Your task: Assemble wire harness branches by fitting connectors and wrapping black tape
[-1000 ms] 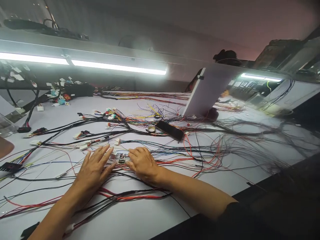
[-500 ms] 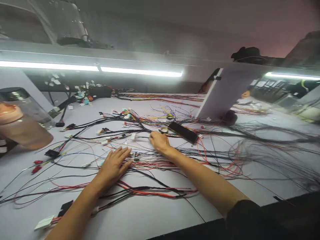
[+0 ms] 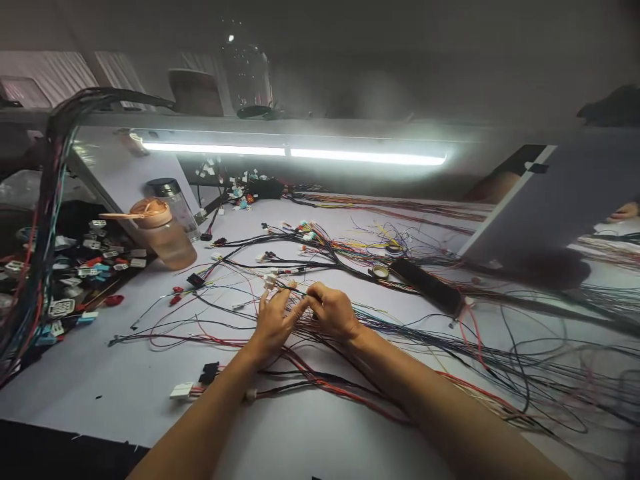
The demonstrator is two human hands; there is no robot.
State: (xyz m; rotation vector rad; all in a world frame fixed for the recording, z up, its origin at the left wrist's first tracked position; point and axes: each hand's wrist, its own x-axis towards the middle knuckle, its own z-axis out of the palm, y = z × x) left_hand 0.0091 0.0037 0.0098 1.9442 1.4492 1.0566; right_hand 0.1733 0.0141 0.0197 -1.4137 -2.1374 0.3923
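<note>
Just left of the long flat black bar [image 3: 425,285] lying aslant on the white worktable [image 3: 310,440], both hands meet over a tangle of coloured loose wires [image 3: 400,333]. From my station I see the right hand [image 3: 334,312] curled, its thumb and forefinger pressed together on a thin dark wire [image 3: 299,291]. The wire runs off leftward, away from the bar, toward a small cluster of white plastic connectors [image 3: 271,280]. The left hand [image 3: 273,323] sits on the far side of that pinch from the bar, with its fingers [image 3: 280,303] stretched long and close together and their tips meeting the same wire. Whether its thumb actually clamps the wire I cannot tell, since the fingers hide it. The two hands touch each other at the fingertips.

Close by the bar's upper-left end sits a small roll of tape [image 3: 380,271]. Much farther left of the bar stands a translucent drinking bottle with a peach lid [image 3: 165,233], and past it — at the table's left edge — a thick bundle of dark cables [image 3: 45,220] hangs down over a heap of small connectors [image 3: 85,267]. Nearer to me than the bar, beside the left forearm, a white plug [image 3: 181,391] and a black plug [image 3: 210,373] lie on their red and black leads. Beyond the bar a long strip light [image 3: 295,153] glows under a shelf, and to the bar's right a white board [image 3: 555,200] leans at a slant.
</note>
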